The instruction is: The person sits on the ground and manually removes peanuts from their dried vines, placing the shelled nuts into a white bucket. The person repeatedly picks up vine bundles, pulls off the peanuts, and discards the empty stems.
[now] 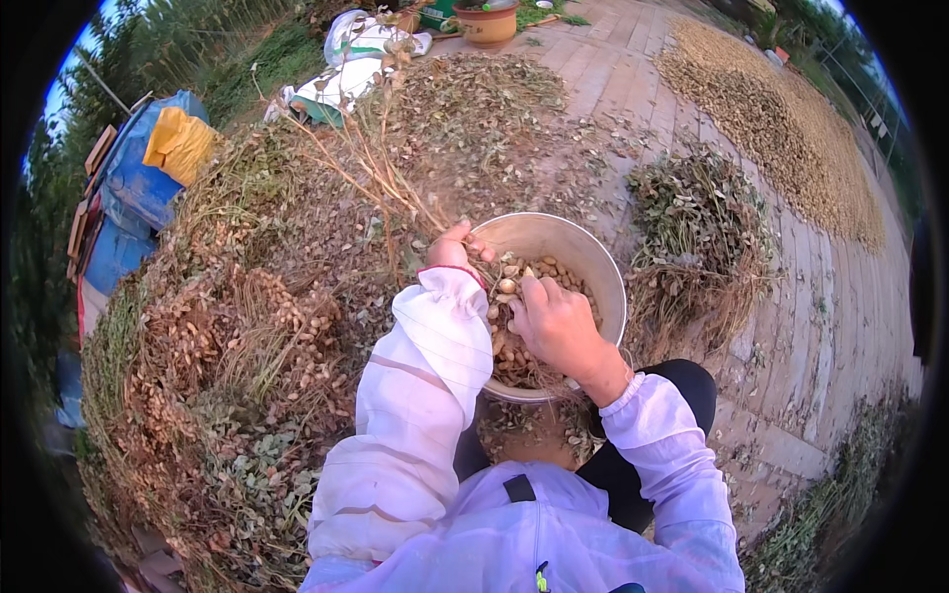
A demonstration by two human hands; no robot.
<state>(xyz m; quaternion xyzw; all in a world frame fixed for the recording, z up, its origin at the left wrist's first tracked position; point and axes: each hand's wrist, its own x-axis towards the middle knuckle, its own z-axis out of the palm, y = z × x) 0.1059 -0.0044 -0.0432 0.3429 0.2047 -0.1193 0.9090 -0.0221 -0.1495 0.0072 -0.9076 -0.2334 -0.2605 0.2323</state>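
Note:
My left hand (457, 247) grips a dried peanut plant by its stems (397, 181), whose bare branches reach up and to the left. At the root end, a few peanut pods (507, 285) hang over a round metal pot (609, 282). Fingers bent, my right hand (557, 322) is closed around pods at these roots; what lies under its fingertips is partly hidden. Loose unshelled peanuts (511, 356) cover the pot's bottom, with some root strands near its front side. The pot stands between my knees.
Uprooted peanut plants with pods (245, 333) are heaped at left. A bundle of dried plants (697, 222) lies right of the pot. Farther off are spread peanuts (786, 133), a clay flowerpot (485, 26), white sacks (348, 81) and blue barrels (141, 193). Leaf litter covers the ground ahead.

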